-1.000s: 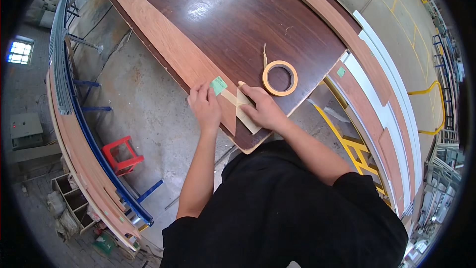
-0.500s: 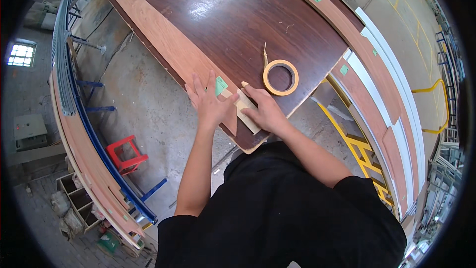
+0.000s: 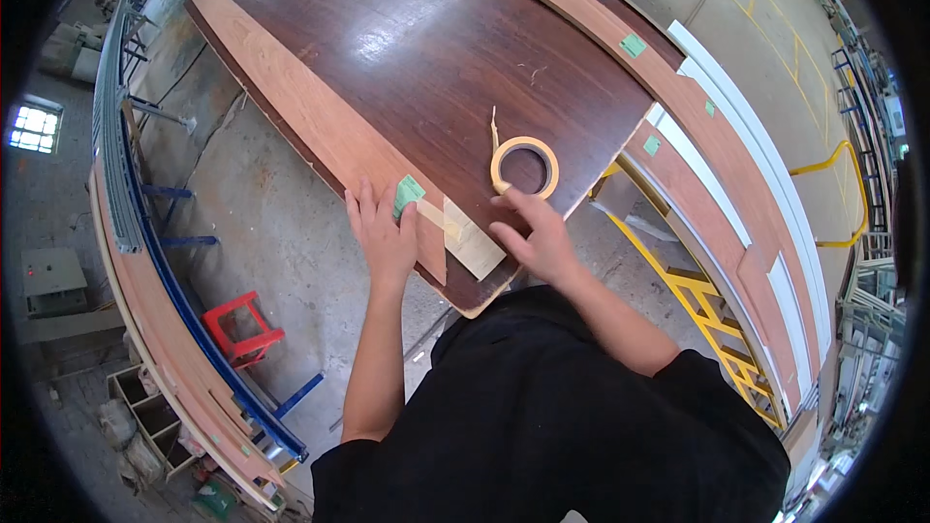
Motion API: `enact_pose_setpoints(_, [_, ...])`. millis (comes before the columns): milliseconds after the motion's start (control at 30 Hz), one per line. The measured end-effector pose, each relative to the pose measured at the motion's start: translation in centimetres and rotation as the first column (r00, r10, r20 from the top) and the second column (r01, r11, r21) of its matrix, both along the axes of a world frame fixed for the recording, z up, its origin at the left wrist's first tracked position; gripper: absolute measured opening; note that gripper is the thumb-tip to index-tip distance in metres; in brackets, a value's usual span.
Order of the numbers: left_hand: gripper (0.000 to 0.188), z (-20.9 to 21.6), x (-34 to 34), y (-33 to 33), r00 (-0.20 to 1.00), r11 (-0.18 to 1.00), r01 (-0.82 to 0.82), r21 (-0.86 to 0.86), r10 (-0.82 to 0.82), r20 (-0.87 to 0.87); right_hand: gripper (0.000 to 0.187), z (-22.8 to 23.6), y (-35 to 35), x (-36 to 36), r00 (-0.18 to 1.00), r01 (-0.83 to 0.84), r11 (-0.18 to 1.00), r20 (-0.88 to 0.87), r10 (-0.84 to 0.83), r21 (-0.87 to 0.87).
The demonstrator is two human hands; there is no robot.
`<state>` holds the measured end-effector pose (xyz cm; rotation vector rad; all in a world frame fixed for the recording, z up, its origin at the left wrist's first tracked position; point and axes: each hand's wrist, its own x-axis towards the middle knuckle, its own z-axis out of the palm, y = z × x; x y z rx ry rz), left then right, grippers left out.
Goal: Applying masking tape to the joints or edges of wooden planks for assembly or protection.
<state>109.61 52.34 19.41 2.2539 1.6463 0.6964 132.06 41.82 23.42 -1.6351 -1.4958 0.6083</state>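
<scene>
A long reddish wooden board lies along the left edge of a dark brown tabletop. My left hand rests flat on its near end, fingers spread beside a green label. Against that end sits a short pale wood piece, with a strip of masking tape running across both. My right hand is to the right of the pale piece, open, thumb and fingers apart. Its index fingertip looks wrapped in something yellowish and is close to a masking tape roll, whose loose end sticks out.
More reddish boards with green labels and white strips lie along the right. A yellow frame stands below them. On the left are a blue-framed rack and a red stool on the concrete floor.
My right hand has lifted off the pale wood piece and moved right, toward the tape roll. My left hand stays on the board, its fingers closer together. The view has shifted slightly.
</scene>
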Motion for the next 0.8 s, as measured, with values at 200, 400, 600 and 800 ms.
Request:
enact_pose_setpoints(200, [0.034,3.6,2.7,0.3,0.955,0.986,0.153,-0.059,-0.132,0.266,0.051,0.4,1.0,3.5,0.975,0.057,0.989,0.206,-0.084,0.133])
enact_pose_setpoints(400, [0.033,2.7,4.9,3.0,0.820,0.872,0.346,-0.345,-0.103,0.563,0.051,-2.0,1.8,4.2,0.924,-0.159,0.977,0.370,0.097,0.141])
enact_pose_setpoints(600, [0.047,4.5,4.3,3.3,0.326,0.496,0.696,-0.519,0.426,0.844,0.059,1.8,-1.7,2.3,0.686,-0.187,0.982,-0.714,0.139,0.011])
enact_pose_setpoints(800, [0.032,6.4,3.4,2.2,0.212,0.568,0.697,-0.437,0.419,0.883,0.057,2.4,-3.6,1.3,0.681,-0.230,0.971,-0.701,0.209,0.065])
